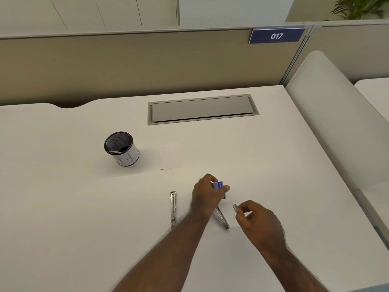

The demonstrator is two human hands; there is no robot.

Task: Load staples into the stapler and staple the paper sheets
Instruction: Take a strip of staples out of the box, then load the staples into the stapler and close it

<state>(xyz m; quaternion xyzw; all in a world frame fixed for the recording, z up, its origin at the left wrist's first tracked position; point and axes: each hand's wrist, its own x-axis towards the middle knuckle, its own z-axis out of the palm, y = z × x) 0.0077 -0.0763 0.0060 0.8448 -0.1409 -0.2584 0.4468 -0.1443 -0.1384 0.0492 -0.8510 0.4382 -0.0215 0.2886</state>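
Observation:
My left hand [207, 194] grips a small blue staple box [219, 185] above the white desk. My right hand [257, 221] pinches a short grey strip of staples [235, 208] just to the right of it. A metal stapler lies opened out on the desk: one long silver part [173, 208] lies to the left of my left wrist, another [222, 219] lies slanted between my two hands, partly hidden under the left hand. A small stack of white paper sheets [170, 156] lies flat farther back.
A black mesh pen cup [121, 148] with a white label stands at the back left. A grey cable hatch [203, 109] is set into the desk [63, 197] behind the paper. A partition wall with a "017" sign [276, 36] closes the back.

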